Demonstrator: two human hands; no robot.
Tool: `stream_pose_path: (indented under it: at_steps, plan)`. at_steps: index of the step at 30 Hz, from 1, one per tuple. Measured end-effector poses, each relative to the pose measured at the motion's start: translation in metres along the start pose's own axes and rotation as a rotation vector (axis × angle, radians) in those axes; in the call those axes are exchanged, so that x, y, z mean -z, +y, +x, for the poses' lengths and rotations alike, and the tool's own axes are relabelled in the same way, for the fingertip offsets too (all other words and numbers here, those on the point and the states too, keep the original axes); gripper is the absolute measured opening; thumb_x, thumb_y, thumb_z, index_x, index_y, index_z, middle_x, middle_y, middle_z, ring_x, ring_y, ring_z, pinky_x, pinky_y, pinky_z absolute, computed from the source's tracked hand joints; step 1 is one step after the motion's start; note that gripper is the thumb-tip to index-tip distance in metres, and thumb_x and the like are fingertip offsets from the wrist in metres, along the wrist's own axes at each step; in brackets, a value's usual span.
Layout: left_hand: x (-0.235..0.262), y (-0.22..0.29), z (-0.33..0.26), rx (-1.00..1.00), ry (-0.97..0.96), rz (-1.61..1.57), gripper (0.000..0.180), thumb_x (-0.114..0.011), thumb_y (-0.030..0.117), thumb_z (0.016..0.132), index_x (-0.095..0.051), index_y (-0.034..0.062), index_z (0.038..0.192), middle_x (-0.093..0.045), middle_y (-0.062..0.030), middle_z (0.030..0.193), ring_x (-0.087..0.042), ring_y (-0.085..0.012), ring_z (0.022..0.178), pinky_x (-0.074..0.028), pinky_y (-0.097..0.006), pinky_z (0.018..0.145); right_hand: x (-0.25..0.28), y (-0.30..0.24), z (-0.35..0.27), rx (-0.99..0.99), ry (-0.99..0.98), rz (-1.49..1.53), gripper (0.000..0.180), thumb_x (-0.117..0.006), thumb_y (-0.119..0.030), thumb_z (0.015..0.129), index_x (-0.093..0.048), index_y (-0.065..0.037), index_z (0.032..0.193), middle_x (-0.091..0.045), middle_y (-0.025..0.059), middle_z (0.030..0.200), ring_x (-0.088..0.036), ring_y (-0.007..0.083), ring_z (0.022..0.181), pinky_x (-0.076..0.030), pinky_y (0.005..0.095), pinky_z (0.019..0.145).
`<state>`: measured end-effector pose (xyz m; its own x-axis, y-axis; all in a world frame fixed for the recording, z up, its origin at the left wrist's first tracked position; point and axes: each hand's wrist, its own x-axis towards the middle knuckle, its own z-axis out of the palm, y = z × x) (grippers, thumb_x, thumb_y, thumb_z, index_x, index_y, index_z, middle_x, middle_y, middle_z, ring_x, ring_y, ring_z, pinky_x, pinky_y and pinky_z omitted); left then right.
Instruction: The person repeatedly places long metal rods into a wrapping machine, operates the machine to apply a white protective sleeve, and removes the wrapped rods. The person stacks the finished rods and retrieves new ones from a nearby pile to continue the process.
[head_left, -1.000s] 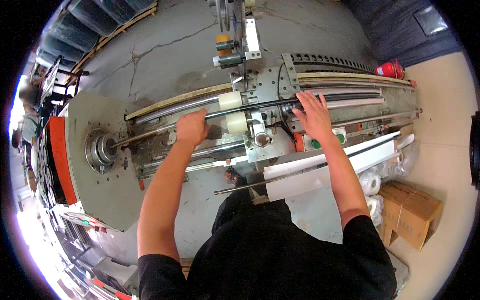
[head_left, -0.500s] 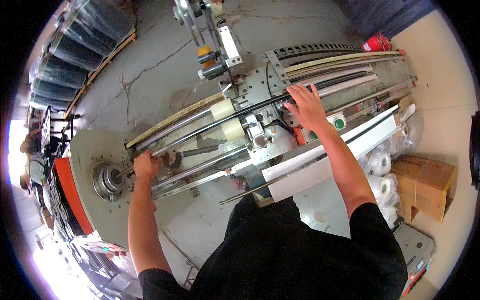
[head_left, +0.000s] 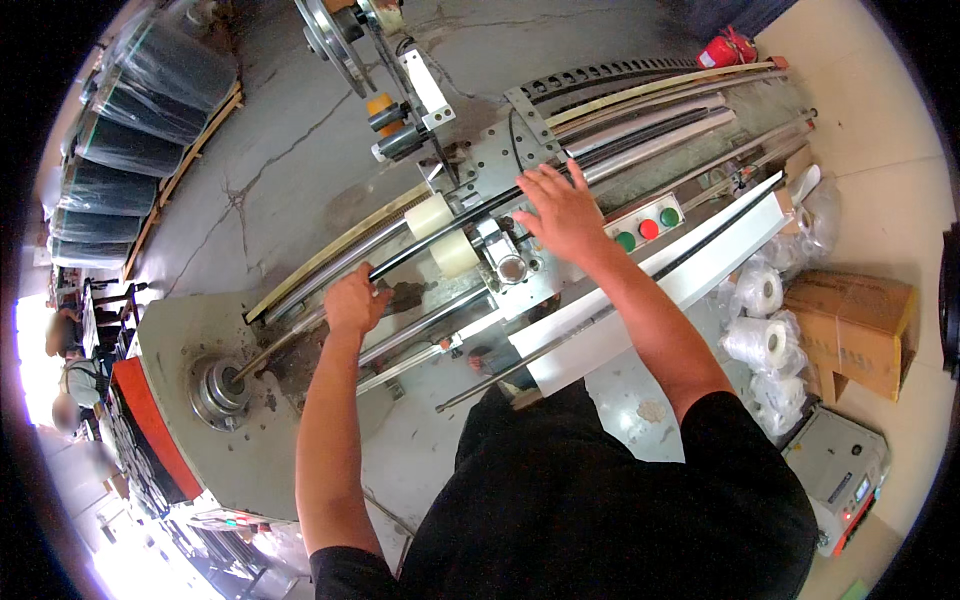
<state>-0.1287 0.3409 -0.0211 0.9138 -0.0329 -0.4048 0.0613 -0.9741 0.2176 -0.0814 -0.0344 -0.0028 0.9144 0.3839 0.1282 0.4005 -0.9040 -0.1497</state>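
Note:
My left hand (head_left: 355,300) is closed around a long black rod (head_left: 480,215) that runs along a grey metal winding machine (head_left: 190,330). Two pale tape rolls (head_left: 443,235) sit on the shafts just right of that hand. A round steel chuck (head_left: 220,390) is at the machine's left end, below and left of it. My right hand (head_left: 560,210) lies flat with fingers spread on the rails and the carriage block (head_left: 505,262), holding nothing. Green and red push buttons (head_left: 645,228) are just right of that wrist.
A long white channel (head_left: 650,290) lies along the machine's near side. Bagged white film rolls (head_left: 760,340), a cardboard box (head_left: 850,325) and a small grey unit (head_left: 840,480) stand at right. A red extinguisher (head_left: 725,48) lies top right. Dark roll stacks (head_left: 140,110) fill the top left.
My left hand slid left along the rod away from the tape rolls, then came partway back toward them. My right hand stayed spread on the rails. The view tilted.

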Motion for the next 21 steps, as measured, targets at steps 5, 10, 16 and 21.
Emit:
stream_pose_path:
  at_steps: [5, 10, 16, 21]
  plan:
    - [-0.009, 0.055, 0.016, -0.121, 0.1, 0.06, 0.042, -0.078, 0.033, 0.08, -0.057, 0.0079, 0.107, -0.073, -0.0125, 0.095, -0.07, -0.0362, 0.094, -0.054, -0.049, 0.083, -0.005, -0.039, 0.003, 0.019, 0.054, 0.006, 0.055, -0.059, -0.043, 0.097, -0.056, -0.005, 0.136, -0.058, 0.013, 0.139, -0.048, 0.032, 0.135, -0.017, 0.0591, 0.12]
    - [-0.006, 0.069, 0.019, -0.097, 0.099, 0.019, 0.035, -0.075, 0.032, 0.082, -0.06, 0.0083, 0.102, -0.072, -0.0147, 0.097, -0.07, -0.0373, 0.094, -0.055, -0.049, 0.082, -0.014, -0.07, 0.002, -0.003, 0.071, 0.01, 0.053, -0.058, -0.041, 0.098, -0.055, -0.004, 0.136, -0.057, 0.0137, 0.139, -0.046, 0.0313, 0.137, -0.015, 0.0579, 0.12]
    - [-0.004, 0.006, 0.001, -0.038, 0.121, 0.061, 0.028, -0.07, 0.033, 0.087, -0.062, 0.0081, 0.096, -0.072, -0.0155, 0.088, -0.07, -0.0379, 0.085, -0.054, -0.051, 0.074, -0.022, -0.08, -0.003, -0.042, 0.176, 0.014, 0.047, -0.055, -0.034, 0.099, -0.055, -0.004, 0.135, -0.056, 0.0131, 0.139, -0.046, 0.0305, 0.137, -0.014, 0.0582, 0.121]
    - [-0.007, -0.079, -0.028, 0.024, 0.149, 0.045, 0.028, -0.072, 0.033, 0.085, -0.062, 0.0078, 0.093, -0.071, -0.0155, 0.085, -0.069, -0.0386, 0.085, -0.054, -0.051, 0.073, -0.021, -0.085, -0.005, -0.055, 0.194, 0.017, 0.045, -0.055, -0.033, 0.099, -0.056, -0.004, 0.133, -0.056, 0.0128, 0.138, -0.046, 0.0296, 0.136, -0.013, 0.06, 0.12]
